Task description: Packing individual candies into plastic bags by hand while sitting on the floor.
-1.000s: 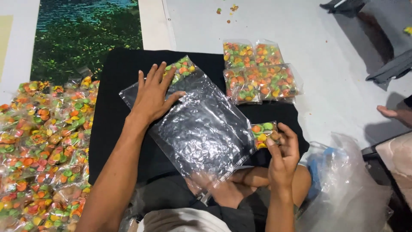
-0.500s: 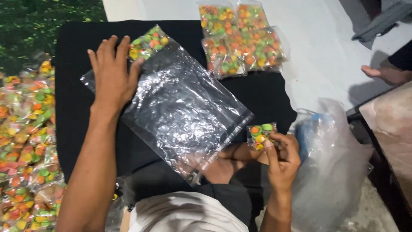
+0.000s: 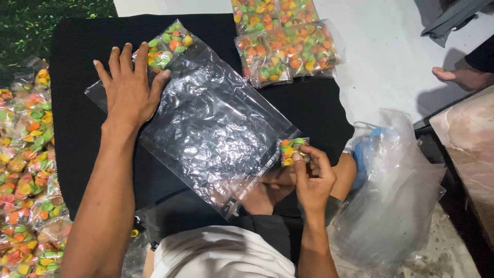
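My left hand [image 3: 128, 90] lies flat, fingers spread, on the far left corner of a large clear plastic bag [image 3: 216, 128] spread on a black cloth [image 3: 82, 56]. A few colourful snack pieces [image 3: 167, 44] sit inside that bag's far corner, just past my fingertips. My right hand [image 3: 311, 177] pinches a small packet of orange, green and yellow snacks [image 3: 291, 150] at the big bag's near right edge.
Several filled small snack packets are heaped along the left [image 3: 25, 170]. More packets [image 3: 283, 44] lie at the cloth's far edge on the white floor. A crumpled clear plastic bag [image 3: 396, 190] sits at right. Another person's bare foot [image 3: 460, 77] rests at far right.
The view has shifted and zoomed closer. My left hand stays pressed on the big bag; my right hand still holds the small packet by the bag's edge.
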